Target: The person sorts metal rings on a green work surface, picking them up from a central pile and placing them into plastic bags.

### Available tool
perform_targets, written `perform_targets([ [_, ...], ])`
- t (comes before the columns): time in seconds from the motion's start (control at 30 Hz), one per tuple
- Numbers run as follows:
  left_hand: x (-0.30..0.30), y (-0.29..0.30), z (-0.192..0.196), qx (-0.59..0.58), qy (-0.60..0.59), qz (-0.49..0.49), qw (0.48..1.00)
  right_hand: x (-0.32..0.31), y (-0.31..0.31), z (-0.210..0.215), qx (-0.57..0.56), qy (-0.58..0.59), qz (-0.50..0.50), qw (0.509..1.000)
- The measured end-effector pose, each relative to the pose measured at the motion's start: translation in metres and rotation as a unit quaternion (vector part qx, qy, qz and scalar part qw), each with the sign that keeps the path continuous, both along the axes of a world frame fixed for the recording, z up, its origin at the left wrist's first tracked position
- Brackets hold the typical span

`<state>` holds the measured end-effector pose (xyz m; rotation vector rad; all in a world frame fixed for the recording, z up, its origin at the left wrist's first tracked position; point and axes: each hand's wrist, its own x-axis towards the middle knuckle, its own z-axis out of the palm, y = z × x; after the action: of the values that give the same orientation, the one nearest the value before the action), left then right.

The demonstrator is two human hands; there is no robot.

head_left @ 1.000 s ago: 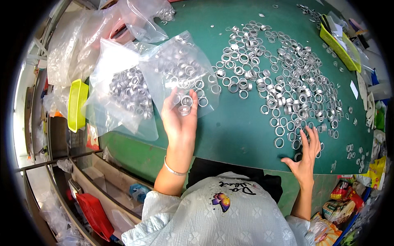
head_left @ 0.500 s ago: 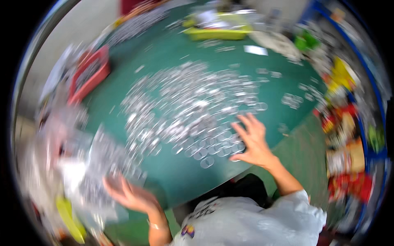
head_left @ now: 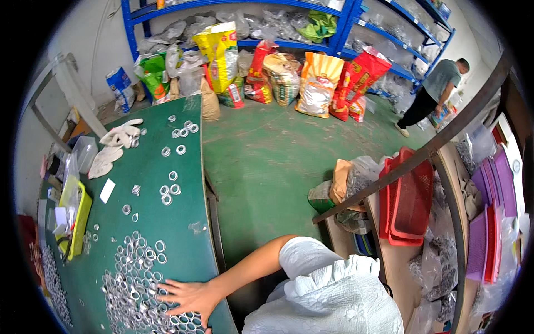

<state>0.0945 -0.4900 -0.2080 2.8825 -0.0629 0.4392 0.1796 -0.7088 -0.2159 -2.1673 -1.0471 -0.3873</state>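
One blue shelving rack [head_left: 347, 28] spans the far side of our view as its largest unit. Second in size is the green-topped table [head_left: 181, 225]; its right edge runs up the picture to the sacks. Standing well apart at the right, near the rack, we note a co-worker [head_left: 442, 83] in a grey-green top. Filled sacks [head_left: 318, 86] stand in a row below the shelves. Red baskets [head_left: 411, 206] are stacked at the right, apart from the table.

We locate the metal ring pile [head_left: 133, 278] on the table, toward the lower rim of the view. Its visible long axis runs roughly along the table's right edge. A yellow-green basket [head_left: 82, 222] stands to its upper left; pale gloves [head_left: 105, 161] lie farther up.

Right hand [head_left: 192, 296]: fingers spread, pointing left across the pile's long axis. Most of the pile lies left of this hand, with rings also beneath and beside the fingers. We see nothing pinched; fingertip pressure we cannot tell. This is the nearer hand in view; the left hand is outside it, state unknown.

Smallest items: a white card [head_left: 107, 191] and loose rings [head_left: 175, 189], the latter in small groups.
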Motion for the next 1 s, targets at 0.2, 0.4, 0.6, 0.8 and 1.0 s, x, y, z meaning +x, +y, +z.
perform_targets([
  [0.2,0.021,0.021,-0.016,0.008,-0.108,-0.093,0.99,0.014,0.041,-0.035,0.008,-0.069,0.004,0.998],
  [0.4,0.025,-0.012,0.035,0.022,-0.097,-0.123,0.987,0.012,0.025,-0.002,0.055,-0.076,0.003,0.996],
  [0.6,0.029,-0.021,0.045,0.044,-0.121,-0.146,0.981,0.015,0.03,-0.011,0.076,-0.123,-0.006,0.989],
  [0.8,0.031,-0.03,0.053,0.029,-0.093,-0.133,0.986,0.009,0.032,-0.018,0.032,-0.104,-0.004,0.994],
  [1.0,0.029,-0.029,0.041,-0.025,-0.051,-0.098,0.994,0.006,0.034,-0.021,-0.013,0.032,0.053,0.998],
])
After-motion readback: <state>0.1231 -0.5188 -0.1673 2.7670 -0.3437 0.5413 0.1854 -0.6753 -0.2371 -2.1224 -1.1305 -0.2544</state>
